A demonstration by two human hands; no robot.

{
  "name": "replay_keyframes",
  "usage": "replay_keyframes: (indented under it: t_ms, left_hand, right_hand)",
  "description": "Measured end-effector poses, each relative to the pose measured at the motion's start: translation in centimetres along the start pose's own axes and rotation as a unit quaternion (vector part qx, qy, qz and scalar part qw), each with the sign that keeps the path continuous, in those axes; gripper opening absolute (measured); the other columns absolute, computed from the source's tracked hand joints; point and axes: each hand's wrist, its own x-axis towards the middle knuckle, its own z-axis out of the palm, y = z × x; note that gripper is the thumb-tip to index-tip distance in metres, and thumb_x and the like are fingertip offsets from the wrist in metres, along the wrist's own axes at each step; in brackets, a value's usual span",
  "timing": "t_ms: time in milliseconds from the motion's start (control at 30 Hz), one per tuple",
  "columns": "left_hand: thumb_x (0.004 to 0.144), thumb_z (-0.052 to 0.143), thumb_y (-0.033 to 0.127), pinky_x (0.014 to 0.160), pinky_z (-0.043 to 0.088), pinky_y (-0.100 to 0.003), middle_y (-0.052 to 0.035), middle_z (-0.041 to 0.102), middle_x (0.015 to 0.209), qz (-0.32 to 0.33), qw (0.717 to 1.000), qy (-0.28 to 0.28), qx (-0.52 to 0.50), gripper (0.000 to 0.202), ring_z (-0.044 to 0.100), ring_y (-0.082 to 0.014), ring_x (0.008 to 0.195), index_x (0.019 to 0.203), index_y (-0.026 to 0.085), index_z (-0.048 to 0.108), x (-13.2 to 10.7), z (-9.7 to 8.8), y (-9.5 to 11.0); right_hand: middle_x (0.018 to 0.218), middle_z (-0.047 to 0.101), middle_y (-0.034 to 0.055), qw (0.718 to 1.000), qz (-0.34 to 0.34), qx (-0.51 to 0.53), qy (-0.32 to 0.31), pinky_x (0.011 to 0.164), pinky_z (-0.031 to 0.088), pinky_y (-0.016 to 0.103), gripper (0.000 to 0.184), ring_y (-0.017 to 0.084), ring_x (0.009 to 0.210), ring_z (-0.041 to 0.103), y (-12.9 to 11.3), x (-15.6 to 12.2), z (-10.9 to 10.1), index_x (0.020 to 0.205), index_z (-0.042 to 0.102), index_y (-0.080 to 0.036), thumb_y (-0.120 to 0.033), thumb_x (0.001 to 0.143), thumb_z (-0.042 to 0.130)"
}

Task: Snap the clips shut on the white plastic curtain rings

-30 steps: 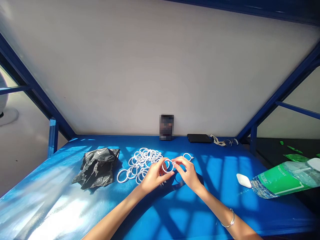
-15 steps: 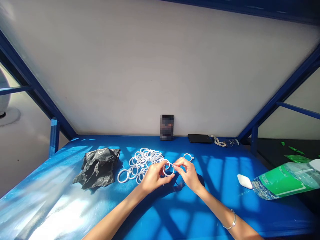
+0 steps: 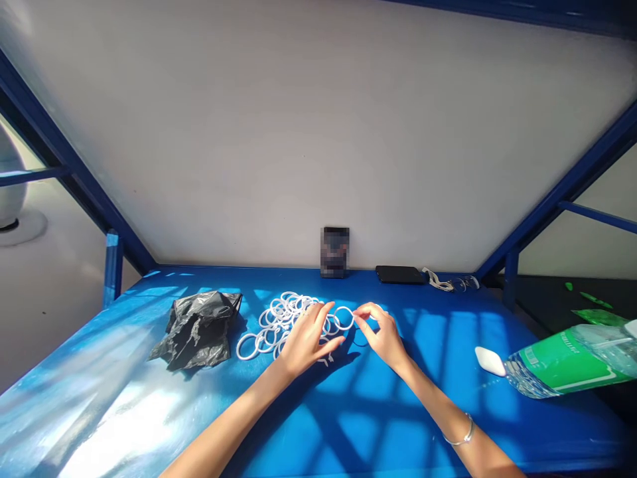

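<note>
A white ring (image 3: 344, 318), likely plastic, hangs from the pinched thumb and fingertips of my right hand (image 3: 382, 334). My left hand (image 3: 307, 340) is beside it with thumb and fingers spread, holding nothing. Under and behind that hand lies a heap of white rings (image 3: 279, 313), partly hidden by it. Another ring on the blue surface is mostly covered by my right hand.
A crumpled black plastic bag (image 3: 202, 328) lies left of the heap. At the back are an upright dark pixelated object (image 3: 335, 252), a black phone (image 3: 399, 275) and glasses (image 3: 464, 284). To the right are a white case (image 3: 490, 361) and a green-labelled bottle (image 3: 562, 362).
My left hand has let go of the ring and its fingers have spread. The right hand has moved slightly up and right with the ring.
</note>
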Motion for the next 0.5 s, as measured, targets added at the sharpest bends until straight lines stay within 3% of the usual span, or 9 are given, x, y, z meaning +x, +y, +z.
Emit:
replay_keyframes:
  t_ms: [133, 200, 333, 500]
  left_hand:
    - [0.094, 0.053, 0.024, 0.097, 0.049, -0.052, -0.0173, 0.06, 0.124, -0.021, 0.985, 0.029, 0.169, 0.027, 0.057, -0.0337, 0.118, 0.119, 0.014, 0.06, 0.3, 0.3, -2.0]
    - [0.093, 0.05, 0.015, 0.097, 0.048, -0.052, -0.0172, 0.059, 0.127, -0.025, 0.973, 0.024, 0.228, 0.024, 0.055, -0.0338, 0.121, 0.115, 0.014, 0.061, 0.2, 0.5, -3.1]
    - [0.094, 0.045, 0.01, 0.095, 0.047, -0.048, -0.0126, 0.063, 0.118, -0.012, 0.968, -0.008, 0.251, 0.022, 0.058, -0.0294, 0.114, 0.108, 0.016, 0.061, -0.1, 0.6, -4.4]
    - [0.098, 0.04, 0.011, 0.093, 0.045, -0.045, -0.0089, 0.065, 0.1, -0.008, 0.966, -0.019, 0.256, 0.02, 0.06, -0.026, 0.102, 0.096, 0.015, 0.06, 0.0, 0.5, -4.3]
  right_hand:
    - [0.087, 0.072, 0.0079, 0.997, 0.025, -0.067, 0.009, 0.074, 0.055, 0.036, 0.029, 0.023, 0.08, 0.067, 2.7, 1.3, -2.4, 0.088, 0.065, -0.021, -0.048, 0.094, 0.054]
    - [0.089, 0.072, 0.0095, 0.993, 0.043, -0.106, 0.009, 0.073, 0.055, 0.037, 0.029, 0.025, 0.083, 0.068, 4.3, 1.7, -3.6, 0.089, 0.066, -0.02, -0.046, 0.094, 0.052]
    - [0.087, 0.073, 0.0078, 0.982, 0.063, -0.175, -0.036, 0.071, 0.053, 0.035, 0.024, 0.023, 0.08, 0.068, 6.3, 2.0, -5.1, 0.088, 0.066, -0.021, -0.039, 0.091, 0.051]
    - [0.086, 0.073, 0.0057, 0.968, 0.074, -0.224, -0.091, 0.064, 0.05, 0.03, 0.019, 0.021, 0.078, 0.069, 6.4, 2.1, -6.3, 0.086, 0.067, -0.021, -0.032, 0.088, 0.051]
